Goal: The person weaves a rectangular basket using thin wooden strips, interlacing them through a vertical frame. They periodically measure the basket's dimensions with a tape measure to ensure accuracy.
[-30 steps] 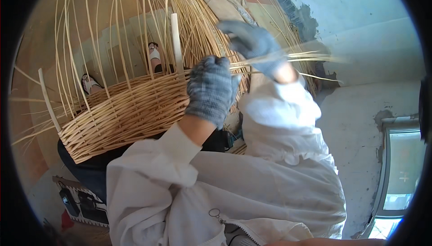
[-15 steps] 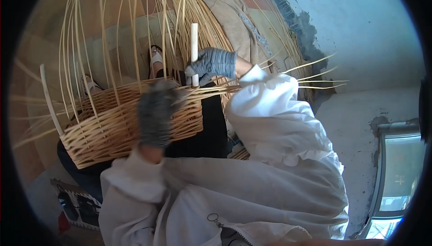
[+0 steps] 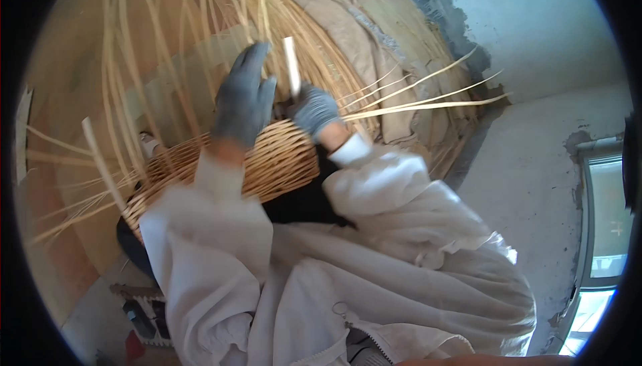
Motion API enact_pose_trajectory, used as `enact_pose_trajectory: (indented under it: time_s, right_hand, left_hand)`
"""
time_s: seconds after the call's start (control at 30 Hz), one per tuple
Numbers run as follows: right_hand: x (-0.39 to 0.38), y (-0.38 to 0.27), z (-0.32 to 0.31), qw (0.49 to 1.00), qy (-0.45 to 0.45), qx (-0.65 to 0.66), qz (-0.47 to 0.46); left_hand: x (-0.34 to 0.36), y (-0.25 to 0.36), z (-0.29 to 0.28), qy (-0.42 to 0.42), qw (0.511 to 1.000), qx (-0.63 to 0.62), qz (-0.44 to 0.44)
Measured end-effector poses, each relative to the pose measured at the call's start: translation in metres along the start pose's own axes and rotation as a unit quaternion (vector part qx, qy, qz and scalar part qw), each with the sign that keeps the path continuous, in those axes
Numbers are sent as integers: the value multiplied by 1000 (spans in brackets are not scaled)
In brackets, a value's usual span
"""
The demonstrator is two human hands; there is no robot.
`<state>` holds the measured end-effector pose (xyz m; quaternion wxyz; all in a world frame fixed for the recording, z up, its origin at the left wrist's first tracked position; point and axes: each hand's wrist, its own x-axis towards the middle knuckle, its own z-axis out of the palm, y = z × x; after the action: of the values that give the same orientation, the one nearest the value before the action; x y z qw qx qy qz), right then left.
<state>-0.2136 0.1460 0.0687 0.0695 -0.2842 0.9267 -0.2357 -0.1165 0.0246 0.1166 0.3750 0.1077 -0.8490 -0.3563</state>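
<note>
A partly woven wicker basket (image 3: pixel 284 158) rests on my lap, tall pale stakes rising from its far side. My left hand (image 3: pixel 242 102), in a grey glove, is over the basket's rim; its fingers stretch up beside the stakes, the thumb held apart. At the basket's right corner my right hand (image 3: pixel 315 110), also gloved, is closed around the lower part of a white wooden post (image 3: pixel 291 65); some of its fingers are hidden. Loose wicker rods (image 3: pixel 428 104) stick out to the right past this hand. Another pale post (image 3: pixel 103 162) stands at the left corner.
A large bundle of long wicker rods (image 3: pixel 321 51) lies on the floor beyond, beside a brown cloth (image 3: pixel 374 51). To the right are a plastered wall (image 3: pixel 515 158) and a window (image 3: pixel 608 212). A rack-like object (image 3: pixel 144 316) sits at lower left.
My left hand has risen from the basket's front side to above its rim, fingers now extended. My right hand has shifted slightly down and right with the post. The view and basket have tilted.
</note>
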Motion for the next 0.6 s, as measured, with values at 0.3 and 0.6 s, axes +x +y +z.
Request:
enact_pose_trajectory:
  time_s: [0.3, 0.6]
  right_hand:
    - [-9, -36, -51, 818, 251, 473, -212]
    - [-199, -314, 127, 809, -63, 183, -555]
  left_hand:
    - [-196, -63, -184, 322, 902, -88, -273]
    - [-223, -92, -170, 258, 889, 173, -336]
